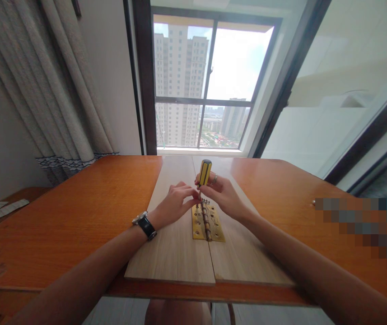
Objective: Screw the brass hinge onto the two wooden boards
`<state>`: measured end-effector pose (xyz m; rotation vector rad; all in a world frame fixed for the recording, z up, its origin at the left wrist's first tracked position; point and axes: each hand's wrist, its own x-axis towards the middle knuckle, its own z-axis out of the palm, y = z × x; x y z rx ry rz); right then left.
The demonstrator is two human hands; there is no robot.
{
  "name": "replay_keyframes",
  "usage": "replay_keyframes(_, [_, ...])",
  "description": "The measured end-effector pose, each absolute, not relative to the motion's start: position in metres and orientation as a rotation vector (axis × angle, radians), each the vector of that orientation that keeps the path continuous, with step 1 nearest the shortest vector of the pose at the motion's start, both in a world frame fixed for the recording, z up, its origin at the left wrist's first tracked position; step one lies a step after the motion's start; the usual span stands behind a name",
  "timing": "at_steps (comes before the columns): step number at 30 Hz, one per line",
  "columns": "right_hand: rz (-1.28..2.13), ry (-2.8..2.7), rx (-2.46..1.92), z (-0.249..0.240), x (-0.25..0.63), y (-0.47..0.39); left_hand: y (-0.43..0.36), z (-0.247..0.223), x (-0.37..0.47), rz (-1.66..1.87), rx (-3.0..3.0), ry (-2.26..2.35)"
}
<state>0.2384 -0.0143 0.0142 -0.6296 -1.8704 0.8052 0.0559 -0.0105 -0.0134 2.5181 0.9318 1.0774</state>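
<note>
My right hand is wrapped round a screwdriver with a yellow and black handle, held nearly upright with its shaft pointing down. The thumb and fingertips of my left hand are pinched together at the lower end of the shaft; what lies between them is hidden. Just below the fingers, a brass butt hinge lies opened flat across the seam of two pale wooden boards. Several screw holes show in its leaves. A few small screws are by the hinge's far end.
The left board and right board lie side by side on an orange-brown wooden table. Beyond the table's far edge is a window. A grey curtain hangs at the left.
</note>
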Motion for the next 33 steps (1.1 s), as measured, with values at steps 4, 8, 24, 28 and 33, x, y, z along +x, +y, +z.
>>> replay_keyframes(4, [0.832,-1.91,-0.58,0.0178,0.2399,-0.0175,-0.0107,-0.0136,0.0564,1.08,2.501,0.902])
replay_keyframes(8, [0.832,-1.898,-0.618,0.0132,0.2393,-0.0122,-0.0099,-0.0153,0.0557,1.079,2.487,0.886])
replay_keyframes(24, [0.799,-1.88,-0.673,0.0118,0.2392,-0.0092,-0.0124,-0.0116,0.055,1.051,2.489,0.851])
replay_keyframes(28, [0.831,-1.811,-0.703,0.0091,0.2373,-0.008,-0.0111,-0.0125,0.0545,1.027,2.499,0.854])
replay_keyframes(33, [0.824,-1.82,-0.695,0.0127,0.2377,-0.0121,-0.0097,-0.0122,0.0541,1.01,2.511,0.84])
